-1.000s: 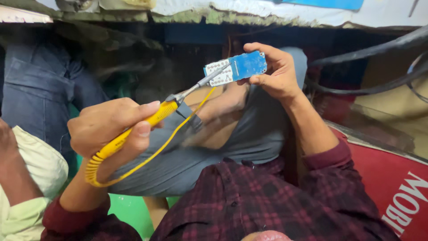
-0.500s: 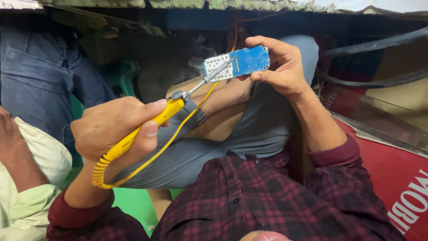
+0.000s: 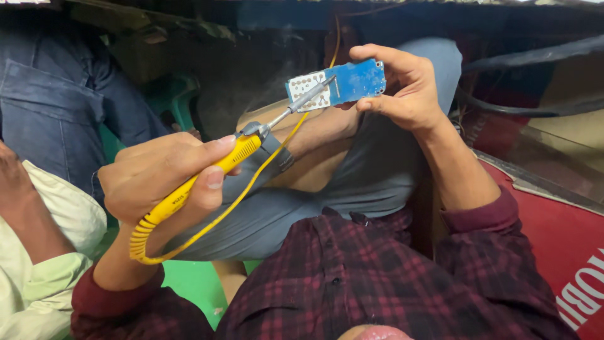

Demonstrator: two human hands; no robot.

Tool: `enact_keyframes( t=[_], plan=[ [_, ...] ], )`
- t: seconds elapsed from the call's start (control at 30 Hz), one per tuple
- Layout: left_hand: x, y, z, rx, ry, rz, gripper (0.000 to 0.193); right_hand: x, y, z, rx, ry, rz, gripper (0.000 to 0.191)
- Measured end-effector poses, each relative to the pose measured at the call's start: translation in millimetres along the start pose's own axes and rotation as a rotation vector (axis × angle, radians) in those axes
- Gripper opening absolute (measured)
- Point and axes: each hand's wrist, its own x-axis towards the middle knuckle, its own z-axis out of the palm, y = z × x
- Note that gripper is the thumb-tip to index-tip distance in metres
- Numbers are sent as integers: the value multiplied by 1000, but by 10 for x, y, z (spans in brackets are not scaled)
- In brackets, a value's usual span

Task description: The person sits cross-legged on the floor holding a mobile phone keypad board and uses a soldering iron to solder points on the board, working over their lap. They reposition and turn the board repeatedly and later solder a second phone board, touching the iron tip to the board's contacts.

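Now, board: we pinch the blue circuit board [image 3: 343, 84] by its right end in our right hand [image 3: 409, 94], raised over the lap.
Iron: left hand [image 3: 160, 179] clenched round the yellow soldering iron [image 3: 207, 173], tip on the board.
Handling: light, stiff, fragile; edges only.

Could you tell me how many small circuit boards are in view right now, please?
1. The blue circuit board is held up in the right hand, with the metal tip of the yellow soldering iron, gripped by the left hand, resting against it. Others may be hidden.
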Motion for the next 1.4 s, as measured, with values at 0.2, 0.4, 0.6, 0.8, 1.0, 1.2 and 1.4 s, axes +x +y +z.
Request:
enact_keyframes(
  t=[0.2,0.4,0.6,0.8,1.0,1.2,1.4],
  plan=[
    [-20,-50,28,98,43,46,21,17,22,-16,-28,3,-12,61],
    [-26,-50,19,87,34,47,19,29,5,-16,-18,-9,-17,60],
    [-50,-16,13,149,36,-9,19,22,13,-15,-47,-14,-17,60],
    [-37,-54,31,121,25,6,19,26,39,-40,-91,-14,-24,60],
    [-19,-66,43,97,17,25,19,22,62,-56,-93,-10,-17,60],
    [-19,-63,54,175,27,40,18,27,66,-72,-71,-13,-16,58],
    [-18,-47,60,118,22,29,20,20,52,-55,-7,-25,-12,59]
  ],
)
